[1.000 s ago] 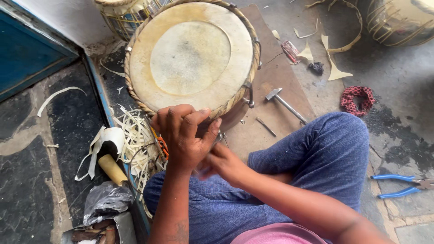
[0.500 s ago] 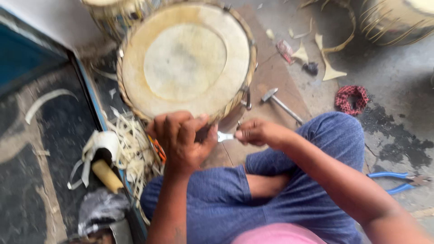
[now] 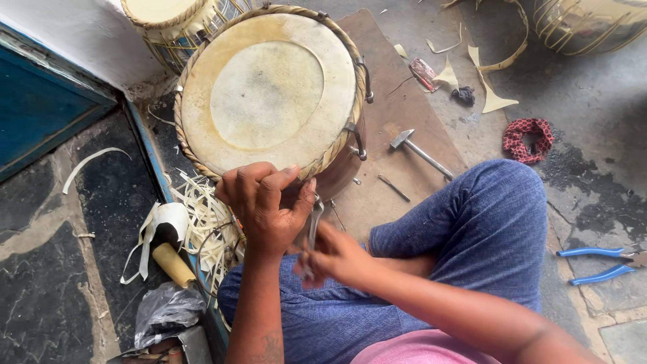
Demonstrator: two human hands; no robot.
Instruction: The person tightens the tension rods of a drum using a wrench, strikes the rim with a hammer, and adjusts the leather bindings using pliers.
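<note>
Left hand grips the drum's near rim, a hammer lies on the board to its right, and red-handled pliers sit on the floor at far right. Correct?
Not quite: in the head view the pliers have blue handles, not red. The left hand does grip the drum rim, and the hammer lies on the board.

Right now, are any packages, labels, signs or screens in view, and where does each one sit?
No signs, screens or readable labels show.
Small wrapper: on the brown board beyond the drum, flattened, red and silver.
Plastic bag: on the floor at bottom left, beside the left hand's arm, crumpled, grey.

L hand fingers curled gripping; R hand clenched.
</note>
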